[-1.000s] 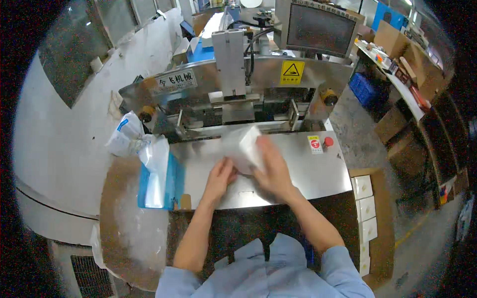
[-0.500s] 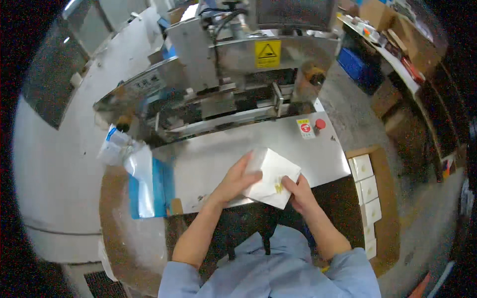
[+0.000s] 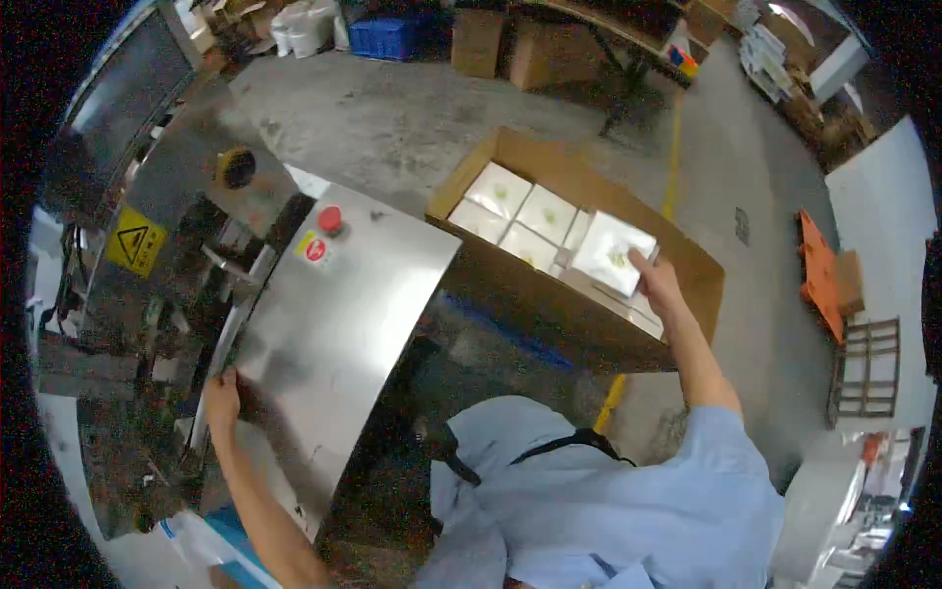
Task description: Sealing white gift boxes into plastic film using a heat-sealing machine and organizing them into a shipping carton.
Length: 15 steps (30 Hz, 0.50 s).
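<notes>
My right hand (image 3: 659,285) grips a white square box (image 3: 606,257) with a small yellow-green mark on top. The thumb lies on its top face, and the box is slightly tilted over an open cardboard carton (image 3: 589,312). Several similar white boxes (image 3: 545,216) stand in rows inside the carton, some hidden beneath the held one. At the left, my left hand (image 3: 223,398) is by the long front bar of a metal machine, at the edge of its steel table (image 3: 343,324). Its fingers look curled together, and whatever they hold is too small to make out.
A red push button (image 3: 331,220) sits on the steel table's far corner, beside a warning sticker. Blue-and-clear plastic packaging (image 3: 211,545) lies at the lower left. A blue crate (image 3: 383,39) and cardboard boxes stand across the floor. An orange pallet-like piece (image 3: 820,278) is at the right.
The view has swung right toward the carton. My right hand has carried the white box from over the steel table to over the carton. My left hand has let go of the box.
</notes>
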### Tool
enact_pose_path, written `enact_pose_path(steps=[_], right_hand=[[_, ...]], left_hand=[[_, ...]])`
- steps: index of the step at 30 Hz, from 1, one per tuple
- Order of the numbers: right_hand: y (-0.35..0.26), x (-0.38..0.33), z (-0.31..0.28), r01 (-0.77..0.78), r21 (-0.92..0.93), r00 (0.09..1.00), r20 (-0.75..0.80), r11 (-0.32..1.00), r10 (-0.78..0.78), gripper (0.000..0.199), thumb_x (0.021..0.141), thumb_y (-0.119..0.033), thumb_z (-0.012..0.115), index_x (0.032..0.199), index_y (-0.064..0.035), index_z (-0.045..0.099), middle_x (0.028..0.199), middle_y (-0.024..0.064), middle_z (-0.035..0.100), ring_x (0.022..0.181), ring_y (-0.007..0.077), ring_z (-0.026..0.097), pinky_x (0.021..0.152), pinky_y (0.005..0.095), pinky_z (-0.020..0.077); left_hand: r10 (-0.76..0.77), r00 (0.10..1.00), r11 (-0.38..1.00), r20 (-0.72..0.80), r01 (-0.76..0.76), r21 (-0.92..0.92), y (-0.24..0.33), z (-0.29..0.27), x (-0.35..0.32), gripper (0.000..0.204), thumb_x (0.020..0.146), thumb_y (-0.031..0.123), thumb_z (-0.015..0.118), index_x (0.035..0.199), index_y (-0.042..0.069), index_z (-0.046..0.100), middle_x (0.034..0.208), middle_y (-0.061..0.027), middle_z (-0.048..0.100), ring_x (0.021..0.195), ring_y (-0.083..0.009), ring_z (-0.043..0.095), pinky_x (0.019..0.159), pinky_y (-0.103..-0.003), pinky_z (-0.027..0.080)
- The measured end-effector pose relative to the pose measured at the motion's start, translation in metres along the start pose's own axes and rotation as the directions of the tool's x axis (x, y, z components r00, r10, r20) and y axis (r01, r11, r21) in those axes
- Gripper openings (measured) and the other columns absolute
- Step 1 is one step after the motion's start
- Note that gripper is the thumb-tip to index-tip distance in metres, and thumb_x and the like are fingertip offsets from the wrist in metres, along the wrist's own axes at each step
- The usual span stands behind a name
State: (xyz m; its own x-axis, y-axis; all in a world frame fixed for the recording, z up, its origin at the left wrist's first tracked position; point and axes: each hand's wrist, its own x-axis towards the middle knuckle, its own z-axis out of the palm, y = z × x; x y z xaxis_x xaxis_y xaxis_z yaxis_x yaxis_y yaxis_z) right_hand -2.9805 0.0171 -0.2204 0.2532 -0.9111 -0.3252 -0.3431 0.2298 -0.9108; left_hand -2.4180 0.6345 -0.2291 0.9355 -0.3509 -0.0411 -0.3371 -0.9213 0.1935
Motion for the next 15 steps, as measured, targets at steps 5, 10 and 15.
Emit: enact_pose_path(steps=[5, 10, 15], right_hand=[[0.097, 0.002, -0.063, -0.333, -0.280, 0.884, 0.239, 0.901, 0.401, 0.039, 0.087, -0.040, 0.072, 0.086, -0.0014, 0.066, 0.074, 0.0048, 0.063, 0.051, 0.0144, 0.051, 0.048, 0.0336, 0.0438], [0.128, 0.065, -0.049, -0.230, -0.566, 0.725, 0.443, 0.791, 0.528, 0.048, 0.093, -0.046, 0.060, 0.072, -0.0030, 0.063, 0.061, 0.0058, 0.054, 0.050, 0.0178, 0.049, 0.046, 0.0362, 0.0371], [0.150, 0.084, -0.016, 0.506, -0.384, 0.587, 0.809, 0.772, 0.018, 0.052, 0.093, -0.046, 0.059, 0.066, -0.0017, 0.059, 0.056, 0.0038, 0.049, 0.049, 0.0166, 0.043, 0.047, 0.0357, 0.0361]], left_hand=[[-0.161, 0.985, 0.983, -0.070, 0.154, -0.097, 0.036, -0.003, -0.026, 0.058, 0.097, 0.047, 0.051, 0.080, -0.008, 0.060, 0.067, -0.0211, 0.057, 0.063, -0.0339, 0.054, 0.063, -0.048, 0.041], [-0.014, 1.000, 0.991, -0.017, 0.012, -0.132, -0.037, 0.011, -0.015, 0.056, 0.097, 0.046, 0.051, 0.080, -0.007, 0.060, 0.062, -0.0150, 0.049, 0.058, -0.0246, 0.045, 0.059, -0.043, 0.037], [-0.117, 0.973, 0.935, -0.201, 0.039, -0.353, 0.029, -0.006, -0.069, 0.049, 0.098, 0.041, 0.053, 0.089, -0.006, 0.061, 0.069, -0.0082, 0.053, 0.064, -0.0170, 0.044, 0.060, -0.038, 0.038]])
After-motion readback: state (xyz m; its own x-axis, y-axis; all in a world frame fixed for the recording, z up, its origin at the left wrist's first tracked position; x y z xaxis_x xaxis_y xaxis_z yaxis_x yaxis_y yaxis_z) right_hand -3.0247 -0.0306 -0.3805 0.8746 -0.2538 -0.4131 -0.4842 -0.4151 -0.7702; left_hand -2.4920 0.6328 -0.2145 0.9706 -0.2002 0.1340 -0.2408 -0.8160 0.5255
